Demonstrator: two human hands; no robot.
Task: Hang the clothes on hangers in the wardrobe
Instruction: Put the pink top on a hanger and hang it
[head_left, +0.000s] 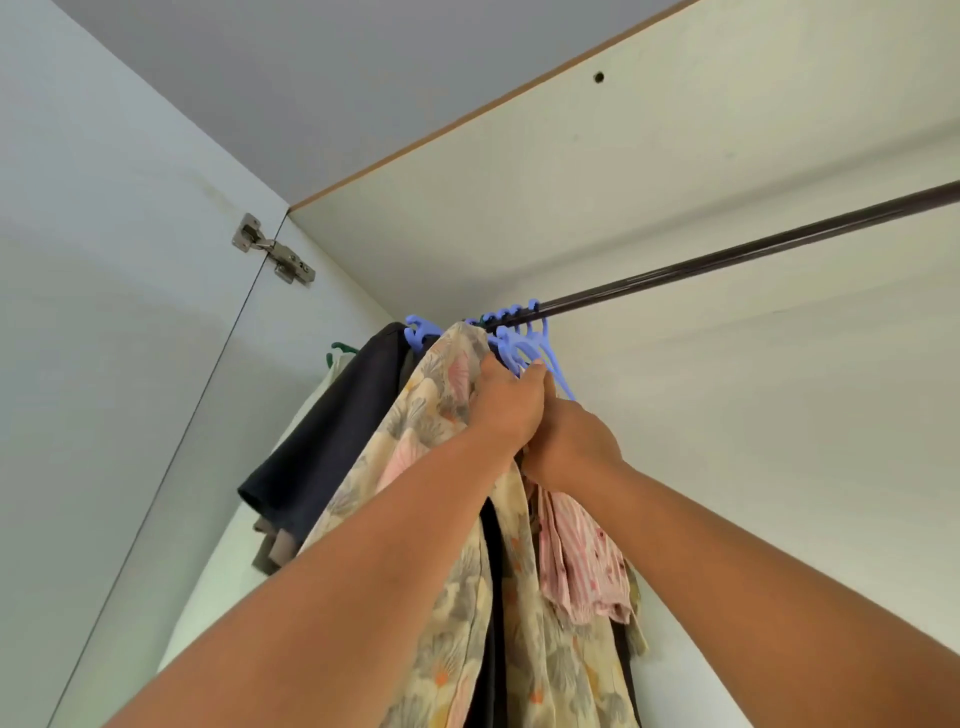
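Forearms: both bare, reaching up and forward from the bottom edge, meeting at the clothes.
Left hand (506, 402): fingers closed on the top of the floral garment (457, 519), thumb tip against a blue hanger just above.
Right hand (569, 447): just right of and below the left hand, touching it; fingers curled into the cloth, but what they pinch is hidden.
Floral garment: cream with grey, pink and orange print, hanging down from under the left hand and draped past the left forearm.
Striped garment (582, 561): pink and white, bunched, hanging straight below the right hand.
Dark garment (322, 441): left of the left hand, hanging on a blue hanger; a brownish hem shows under it.
Blue hangers (524, 343): a tight cluster just above the left hand, hooks over the rail.
Rail (727, 260): dark rod running from the hangers up and away to the right of both hands, bare along that stretch.
Green hanger (340, 351): far left, beyond the dark garment, carrying pale cloth.
Door hinge (272, 249): metal, up and left of the hands, on the wardrobe (675, 130) side.
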